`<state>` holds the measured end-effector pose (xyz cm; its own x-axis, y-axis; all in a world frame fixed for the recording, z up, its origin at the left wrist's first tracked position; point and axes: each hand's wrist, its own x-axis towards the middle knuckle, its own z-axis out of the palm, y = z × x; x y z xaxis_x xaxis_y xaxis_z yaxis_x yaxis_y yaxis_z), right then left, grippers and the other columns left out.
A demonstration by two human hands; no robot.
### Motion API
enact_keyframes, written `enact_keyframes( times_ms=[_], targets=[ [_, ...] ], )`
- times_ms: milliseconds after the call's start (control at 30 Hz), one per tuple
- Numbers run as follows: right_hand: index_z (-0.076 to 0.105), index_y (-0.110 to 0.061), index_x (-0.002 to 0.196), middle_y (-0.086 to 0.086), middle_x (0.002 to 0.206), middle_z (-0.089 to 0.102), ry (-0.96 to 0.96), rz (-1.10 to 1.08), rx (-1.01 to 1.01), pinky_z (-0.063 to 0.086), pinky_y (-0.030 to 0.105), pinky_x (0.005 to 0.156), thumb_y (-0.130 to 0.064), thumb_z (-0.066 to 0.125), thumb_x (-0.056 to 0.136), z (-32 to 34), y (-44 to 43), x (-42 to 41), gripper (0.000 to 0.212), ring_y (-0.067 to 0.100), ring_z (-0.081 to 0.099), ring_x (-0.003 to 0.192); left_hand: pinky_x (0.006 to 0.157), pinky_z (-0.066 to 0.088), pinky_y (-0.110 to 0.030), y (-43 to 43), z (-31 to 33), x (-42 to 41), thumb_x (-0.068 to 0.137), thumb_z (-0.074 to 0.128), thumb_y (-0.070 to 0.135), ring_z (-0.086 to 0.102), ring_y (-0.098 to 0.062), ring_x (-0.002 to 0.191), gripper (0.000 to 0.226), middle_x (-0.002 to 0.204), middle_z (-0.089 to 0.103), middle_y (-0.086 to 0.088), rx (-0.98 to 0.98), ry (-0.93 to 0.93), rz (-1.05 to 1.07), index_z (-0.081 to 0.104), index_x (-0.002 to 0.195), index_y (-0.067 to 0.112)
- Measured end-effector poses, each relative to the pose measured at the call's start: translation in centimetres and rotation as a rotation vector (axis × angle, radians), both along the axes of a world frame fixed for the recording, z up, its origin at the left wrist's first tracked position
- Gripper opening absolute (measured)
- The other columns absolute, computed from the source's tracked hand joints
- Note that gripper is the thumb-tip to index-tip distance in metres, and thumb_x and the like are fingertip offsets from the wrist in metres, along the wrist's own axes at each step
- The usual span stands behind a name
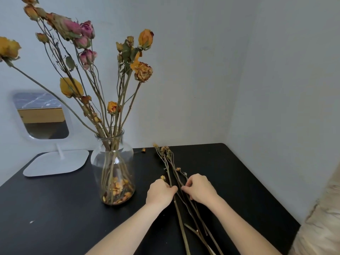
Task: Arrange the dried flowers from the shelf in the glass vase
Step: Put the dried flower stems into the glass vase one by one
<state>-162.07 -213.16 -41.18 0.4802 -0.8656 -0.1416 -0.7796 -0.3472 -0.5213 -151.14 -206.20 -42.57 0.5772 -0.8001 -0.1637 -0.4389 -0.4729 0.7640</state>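
A clear glass vase (112,168) stands on the black table (55,208), left of centre. It holds several dried roses (86,57) with orange and pink heads, and loose petals lie at its bottom. To its right, a few dried flower stems (170,162) lie flat on the table, small heads pointing toward the wall. My left hand (160,193) pinches one stem near its middle. My right hand (199,188) has its fingers curled on the neighbouring stems. The two hands sit close together, the stems running between them.
A white-framed mirror (41,116) on a flat white base (55,162) stands at the back left. A fallen petal (143,150) lies behind the vase. Walls close in at the back and right. A cream fabric (322,218) shows at the right edge.
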Motion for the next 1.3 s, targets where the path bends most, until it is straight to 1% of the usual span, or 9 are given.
enact_keyframes(
  times_ms=[200, 333, 467, 600, 733, 867, 967, 1100, 1300],
  targets=[
    [0.067, -0.016, 0.085, 0.001, 0.077, 0.068, -0.045, -0.063, 0.054, 0.057, 0.033, 0.077, -0.028, 0.06, 0.087, 0.3, -0.4, -0.2, 0.014, 0.014, 0.067, 0.074, 0.045, 0.031, -0.022, 0.7, 0.5, 0.8, 0.086, 0.059, 0.018, 0.036, -0.01, 0.038, 0.037, 0.039, 0.037, 0.006, -0.087, 0.255, 0.086, 0.05, 0.051, 0.013],
    [0.071, -0.011, 0.086, 0.005, 0.077, 0.068, -0.141, -0.101, 0.065, 0.057, 0.036, 0.079, -0.027, 0.061, 0.086, 1.0, -0.5, -0.6, 0.019, 0.02, 0.069, 0.078, 0.037, 0.029, -0.018, 1.3, 1.6, 1.4, 0.088, 0.058, 0.017, 0.034, -0.009, 0.036, 0.021, 0.046, 0.037, 0.003, -0.144, 0.323, 0.068, 0.056, 0.07, 0.006],
    [0.064, -0.019, 0.073, 0.004, 0.079, 0.069, -0.217, -0.141, 0.013, 0.055, 0.031, 0.074, -0.027, 0.062, 0.086, 1.9, -0.8, -1.0, 0.015, 0.015, 0.066, 0.075, 0.037, 0.031, -0.016, 2.3, 2.6, 1.8, 0.089, 0.056, 0.018, 0.032, -0.008, 0.034, 0.022, 0.045, 0.036, 0.003, -0.207, 0.309, 0.041, 0.06, 0.072, 0.005],
    [0.056, -0.024, 0.074, -0.004, 0.076, 0.063, -0.242, -0.159, -0.031, 0.047, 0.023, 0.064, -0.027, 0.062, 0.086, 2.3, -1.1, -1.1, 0.014, 0.008, 0.061, 0.071, 0.038, 0.032, -0.016, 3.2, 3.3, 2.2, 0.089, 0.056, 0.019, 0.035, -0.006, 0.036, 0.021, 0.047, 0.038, 0.003, -0.237, 0.308, 0.06, 0.067, 0.084, 0.001],
    [0.059, -0.021, 0.071, -0.002, 0.074, 0.063, -0.237, -0.155, -0.041, 0.048, 0.023, 0.065, -0.027, 0.061, 0.086, 2.5, -1.1, -1.2, 0.017, 0.011, 0.062, 0.071, 0.04, 0.033, -0.016, 4.1, 4.0, 2.5, 0.089, 0.056, 0.018, 0.037, -0.007, 0.04, 0.017, 0.05, 0.041, 0.002, -0.269, 0.297, 0.045, 0.064, 0.076, 0.01],
    [0.056, -0.015, 0.054, -0.002, 0.051, 0.05, -0.262, -0.168, 0.025, 0.046, 0.025, 0.062, -0.024, 0.059, 0.087, 2.4, -1.0, -1.0, 0.035, 0.01, 0.051, 0.05, 0.04, 0.033, -0.016, 4.6, 4.1, 2.8, 0.09, 0.055, 0.018, 0.036, -0.007, 0.042, 0.017, 0.053, 0.04, 0.001, -0.252, 0.298, 0.062, 0.063, 0.079, 0.008],
    [0.063, -0.012, 0.066, -0.002, 0.057, 0.056, -0.323, -0.192, 0.017, 0.045, 0.022, 0.059, -0.025, 0.059, 0.087, 2.3, -1.0, -1.0, 0.025, 0.009, 0.054, 0.055, 0.039, 0.031, -0.016, 4.8, 3.8, 2.9, 0.09, 0.054, 0.017, 0.034, -0.008, 0.041, 0.016, 0.053, 0.038, 0.0, -0.251, 0.294, 0.053, 0.061, 0.08, 0.006],
    [0.061, -0.021, 0.077, -0.002, 0.073, 0.064, -0.33, -0.183, -0.026, 0.044, 0.021, 0.06, -0.026, 0.063, 0.085, 2.5, -0.8, -1.1, 0.009, 0.009, 0.061, 0.069, 0.038, 0.03, -0.015, 4.8, 3.6, 2.8, 0.09, 0.054, 0.017, 0.033, -0.007, 0.041, 0.017, 0.052, 0.036, 0.001, -0.245, 0.289, 0.05, 0.061, 0.081, 0.005],
    [0.062, -0.019, 0.079, -0.002, 0.069, 0.062, -0.398, -0.197, -0.022, 0.045, 0.021, 0.061, -0.025, 0.063, 0.085, 2.5, -0.8, -1.3, 0.009, 0.009, 0.059, 0.065, 0.042, 0.033, -0.015, 5.2, 4.2, 2.4, 0.09, 0.055, 0.019, 0.041, -0.007, 0.047, 0.01, 0.057, 0.045, 0.002, -0.263, 0.214, 0.003, 0.061, 0.084, 0.015]
  ],
)
